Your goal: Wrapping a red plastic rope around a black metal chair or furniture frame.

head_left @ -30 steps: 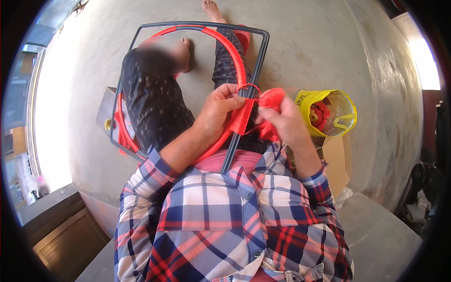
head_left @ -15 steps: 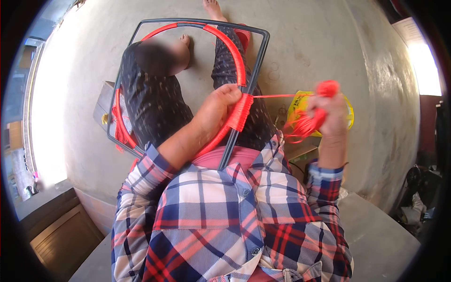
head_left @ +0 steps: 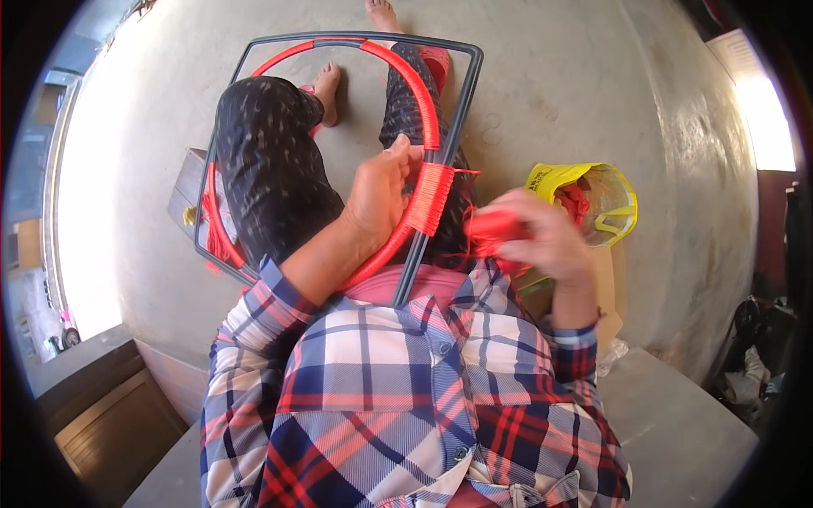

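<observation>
A grey metal frame (head_left: 464,110) with a red cord-wrapped hoop (head_left: 417,85) inside it rests across my lap. My left hand (head_left: 379,190) grips the hoop beside a band of freshly wound red cord (head_left: 430,199). My right hand (head_left: 542,237) holds a bundle of red cord (head_left: 495,230) just right of the frame. A thin red strand runs from the wound band toward the bundle.
A yellow bag (head_left: 584,199) with more red cord sits on the concrete floor at my right, by a cardboard piece (head_left: 605,296). A wooden box (head_left: 188,190) lies under the frame's left side. Bare feet (head_left: 326,85) show at the far end.
My right hand, stretched out to the right with the cord half a second ago, has come back in toward the frame. The left hand stays on the hoop.
</observation>
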Demonstrator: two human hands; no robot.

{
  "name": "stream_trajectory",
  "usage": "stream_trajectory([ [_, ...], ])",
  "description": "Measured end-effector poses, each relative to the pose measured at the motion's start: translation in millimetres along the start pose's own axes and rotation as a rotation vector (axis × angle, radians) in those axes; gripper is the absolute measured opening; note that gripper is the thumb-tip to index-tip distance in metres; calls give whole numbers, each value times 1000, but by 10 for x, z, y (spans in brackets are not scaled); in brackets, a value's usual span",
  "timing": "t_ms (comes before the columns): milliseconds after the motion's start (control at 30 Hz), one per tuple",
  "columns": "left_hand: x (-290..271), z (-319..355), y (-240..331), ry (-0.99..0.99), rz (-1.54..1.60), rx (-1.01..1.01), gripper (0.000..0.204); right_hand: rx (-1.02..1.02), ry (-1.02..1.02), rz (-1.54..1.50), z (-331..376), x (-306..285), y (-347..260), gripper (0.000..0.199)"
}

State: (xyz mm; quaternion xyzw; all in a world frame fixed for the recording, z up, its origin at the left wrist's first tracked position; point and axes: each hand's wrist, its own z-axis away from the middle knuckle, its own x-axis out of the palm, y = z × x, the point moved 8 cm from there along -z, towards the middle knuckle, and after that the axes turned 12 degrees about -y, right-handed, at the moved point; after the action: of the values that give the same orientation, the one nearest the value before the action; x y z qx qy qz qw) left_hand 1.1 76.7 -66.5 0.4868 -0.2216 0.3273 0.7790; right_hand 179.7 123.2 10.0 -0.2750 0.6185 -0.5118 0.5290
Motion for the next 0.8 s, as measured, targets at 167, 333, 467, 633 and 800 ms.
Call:
stream_trajectory([
  [167, -17, 20, -95, -64, -64, -53, 30, 154, 124, -329, -644, 290, 164, 58],
  [333, -39, 87, -8, 48, 31, 32, 22, 35, 410, -691, -623, -58, 315, 82],
  [467, 4, 232, 355, 126, -252, 428, 15, -118, 533, -61, -626, -232, -9, 67],
  [633, 223, 341, 396, -32, -478, 614, 15, -135, 242, 748, -917, 237, -266, 50],
  [800, 196, 387, 486, -1, -462, 620, 16, 42, 602, -195, -521, -332, -13, 23],
])
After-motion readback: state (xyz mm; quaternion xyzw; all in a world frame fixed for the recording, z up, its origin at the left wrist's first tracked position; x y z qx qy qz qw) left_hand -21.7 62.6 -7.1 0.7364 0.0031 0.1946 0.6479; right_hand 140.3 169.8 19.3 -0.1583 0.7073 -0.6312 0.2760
